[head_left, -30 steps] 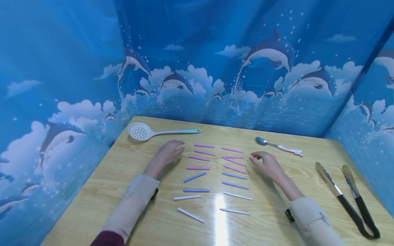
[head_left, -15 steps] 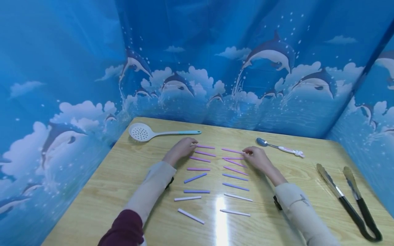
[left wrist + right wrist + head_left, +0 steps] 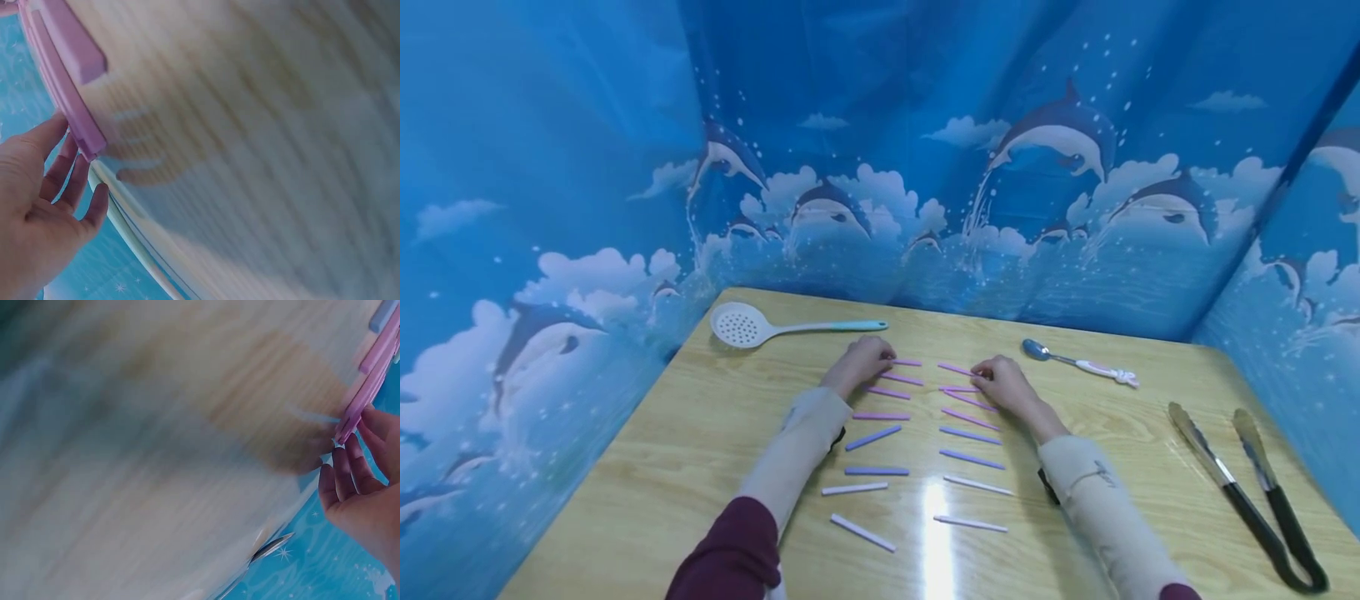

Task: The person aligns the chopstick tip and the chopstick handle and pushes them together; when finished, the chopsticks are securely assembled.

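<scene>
Two columns of thin pink, blue-violet and pale lilac sticks lie on the wooden table [image 3: 737,467]. At the far end of the left column, my left hand [image 3: 859,364] pinches the outer end of the farthest pink stick [image 3: 907,362]. The left wrist view shows this hand's [image 3: 37,206] thumb and fingertips at the stick's end. Across from it, my right hand [image 3: 1011,387] pinches the outer end of the right column's farthest pink stick [image 3: 955,368]. In the right wrist view, the fingertips meet at a pink stick [image 3: 357,415]; neighbouring sticks partly overlap it there.
A white skimmer [image 3: 739,325] with a turquoise handle lies at the back left. Behind the right hand is a spoon [image 3: 1101,367] with a white and pink handle. Black-handled tongs [image 3: 1240,492] lie spread at the right. A dolphin-print curtain [image 3: 880,167] surrounds the table's back and sides.
Both hands have moved inward, the left to the right and the right to the left. Each has gone from beside the columns to pinching the end of a farthest pink stick.
</scene>
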`<state>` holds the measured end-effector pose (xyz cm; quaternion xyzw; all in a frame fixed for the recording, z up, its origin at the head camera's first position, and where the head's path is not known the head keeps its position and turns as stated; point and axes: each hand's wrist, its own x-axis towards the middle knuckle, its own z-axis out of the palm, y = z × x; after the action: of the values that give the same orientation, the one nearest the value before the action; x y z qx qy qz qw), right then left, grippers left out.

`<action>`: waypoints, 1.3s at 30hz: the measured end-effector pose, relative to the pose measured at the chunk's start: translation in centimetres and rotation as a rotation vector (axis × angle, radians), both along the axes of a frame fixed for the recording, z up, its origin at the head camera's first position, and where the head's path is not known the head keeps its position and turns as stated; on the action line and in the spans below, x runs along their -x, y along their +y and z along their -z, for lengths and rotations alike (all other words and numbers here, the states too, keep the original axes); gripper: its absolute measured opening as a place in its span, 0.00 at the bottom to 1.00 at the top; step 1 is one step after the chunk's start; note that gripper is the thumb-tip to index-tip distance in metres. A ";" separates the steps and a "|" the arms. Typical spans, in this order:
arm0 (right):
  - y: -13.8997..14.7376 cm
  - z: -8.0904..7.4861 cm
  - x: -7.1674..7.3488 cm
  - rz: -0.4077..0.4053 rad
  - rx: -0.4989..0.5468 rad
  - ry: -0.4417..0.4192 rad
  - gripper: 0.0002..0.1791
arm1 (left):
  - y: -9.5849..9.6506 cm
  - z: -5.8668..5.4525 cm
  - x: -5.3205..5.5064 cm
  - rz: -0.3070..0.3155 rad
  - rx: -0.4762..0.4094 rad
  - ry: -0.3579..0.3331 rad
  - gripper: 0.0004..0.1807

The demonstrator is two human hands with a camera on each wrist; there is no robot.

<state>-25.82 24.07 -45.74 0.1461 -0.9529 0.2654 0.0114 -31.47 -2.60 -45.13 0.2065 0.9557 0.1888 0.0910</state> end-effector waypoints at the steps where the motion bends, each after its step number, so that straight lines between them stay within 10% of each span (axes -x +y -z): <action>1: -0.1 0.0 0.0 -0.001 -0.004 0.002 0.10 | 0.1 0.1 0.0 0.000 0.013 0.008 0.12; 19: -0.8 0.1 -0.1 0.064 0.038 -0.062 0.09 | 0.5 0.7 -0.3 0.059 -0.070 -0.004 0.10; 39: -2.0 -2.5 -2.4 0.065 0.275 0.006 0.08 | 0.4 -1.4 -3.0 0.077 -0.319 0.061 0.10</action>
<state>-23.44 22.02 -43.23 0.1132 -0.9118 0.3924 0.0429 -28.46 -2.20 -43.72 0.2604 0.9074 0.3281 0.0354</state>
